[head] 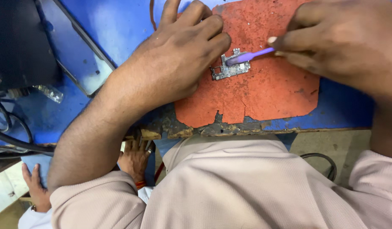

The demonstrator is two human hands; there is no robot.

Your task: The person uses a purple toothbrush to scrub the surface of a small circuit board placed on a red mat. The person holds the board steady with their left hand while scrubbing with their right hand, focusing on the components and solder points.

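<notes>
Cables (9, 140) left, 2nd person's hands (134, 159) below.

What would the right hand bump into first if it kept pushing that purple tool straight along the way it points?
The right hand points its purple tool leftward; the tip already meets the small circuit board. Just beyond, it would likely reach the left hand's fingers pinning the board.

A blue workbench (119, 25) with a chipped front edge carries a worn red mat (268, 89). A glass pane (77, 59) and black cables (9, 131) lie at its left.
</notes>
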